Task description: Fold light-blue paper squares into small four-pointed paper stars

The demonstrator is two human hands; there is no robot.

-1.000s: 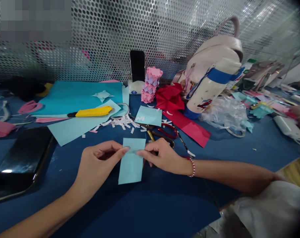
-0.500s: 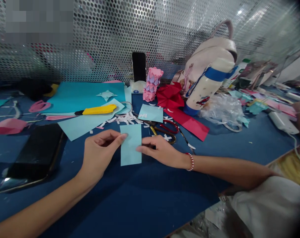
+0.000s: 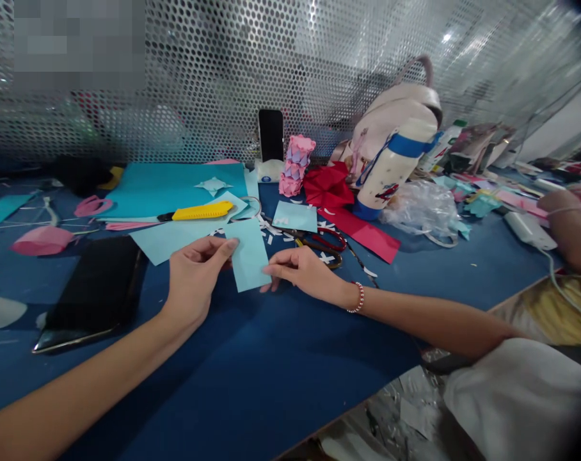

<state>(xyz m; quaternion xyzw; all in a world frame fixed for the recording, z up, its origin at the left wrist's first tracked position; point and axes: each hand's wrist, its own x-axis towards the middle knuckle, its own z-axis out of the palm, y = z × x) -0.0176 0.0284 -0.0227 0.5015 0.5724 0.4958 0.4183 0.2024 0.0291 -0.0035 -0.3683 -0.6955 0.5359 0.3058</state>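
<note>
Both my hands hold a light blue paper rectangle (image 3: pixel 249 256) just above the blue table (image 3: pixel 233 384). My left hand (image 3: pixel 197 269) pinches its upper left edge between thumb and finger. On the lower right edge, my right hand (image 3: pixel 307 275) grips the paper, with some fingers behind it. Beyond the paper lie another small light blue piece (image 3: pixel 297 216), scissors (image 3: pixel 324 241) with red inside the handles, and scattered white paper scraps (image 3: pixel 271 235). A yellow box cutter (image 3: pixel 201 211) rests on light blue paper (image 3: pixel 166 238).
A black phone (image 3: pixel 96 288) lies left; another phone (image 3: pixel 271 136) stands upright at the back. Behind are a pink and purple folded-paper piece (image 3: pixel 297 165), red paper (image 3: pixel 362 234), a bottle (image 3: pixel 391 169), a bag (image 3: pixel 400 102) and a plastic bag (image 3: pixel 422 208). Another person's hand (image 3: pixel 571 218) is far right.
The paper has tilted, its lower end swinging right, and sits slightly higher in view. My right hand has shifted down to its lower corner. Another person's hand shows more at right.
</note>
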